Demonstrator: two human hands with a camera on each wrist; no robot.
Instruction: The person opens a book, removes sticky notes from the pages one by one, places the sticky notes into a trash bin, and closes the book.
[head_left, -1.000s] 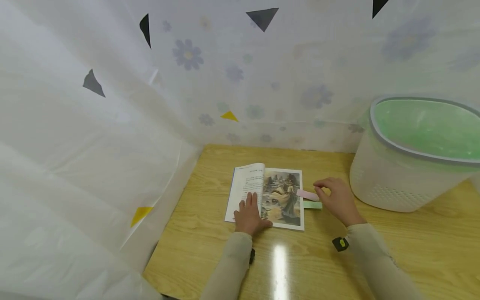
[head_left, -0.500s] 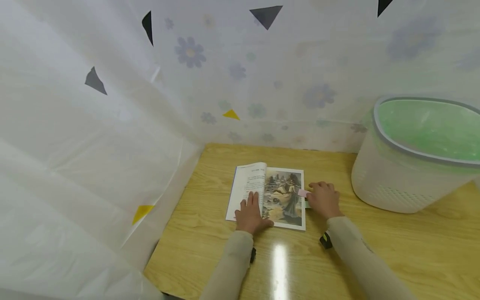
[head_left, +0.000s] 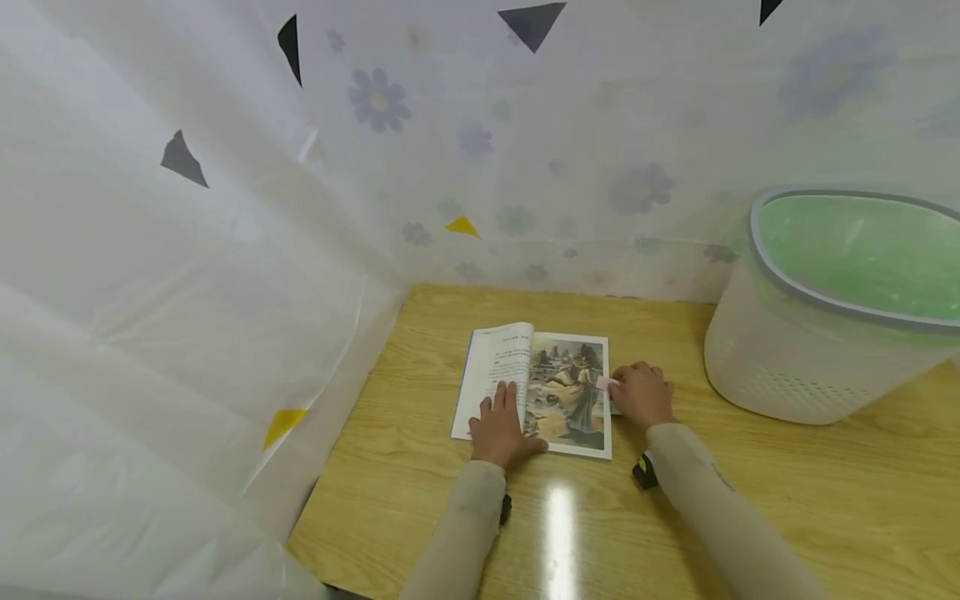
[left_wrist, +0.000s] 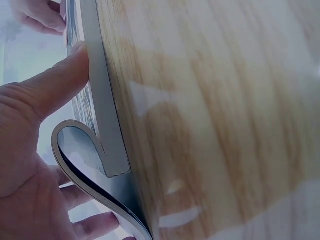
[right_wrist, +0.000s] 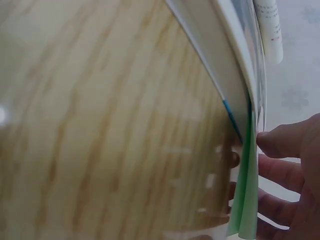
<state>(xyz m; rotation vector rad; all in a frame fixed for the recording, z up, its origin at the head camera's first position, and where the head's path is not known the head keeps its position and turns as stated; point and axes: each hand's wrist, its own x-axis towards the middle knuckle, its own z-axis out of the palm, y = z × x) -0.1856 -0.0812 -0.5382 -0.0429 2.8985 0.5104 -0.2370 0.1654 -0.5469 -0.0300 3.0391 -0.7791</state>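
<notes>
**Wood-grain counter (head_left: 375, 500), with both hands at an opened book**

Pale sheeting (head_left: 577, 117) with faint mauve flowers rises behind the counter in my head view, and plain white sheeting (head_left: 135, 333) slopes down on the left. A glossy streak of light (head_left: 559, 542) lies on the wood near the person.

I see the book (head_left: 558, 392) lying toward the back of the counter, a text page on the left and a painted picture page on the right. The left hand (head_left: 497, 429) rests on it with its grip spread: the fingers lie over the text page, the thumb across the lower edge of the picture page. My left wrist view shows the pages on that side bowed up in a curl.

At the book's right edge I find the right hand (head_left: 643, 394), its fingertips at a pink strip (head_left: 604, 383) whose end overlaps the picture page. I cannot tell whether that grip pinches the strip or only presses it. A green strip (right_wrist: 247, 200) sticks out from the same edge, just beside the pink one; my right wrist view has it in front of the fingers.

Farther right, well apart from the book, stands a pale basket (head_left: 795, 375) with a grey rim and green interior.
</notes>
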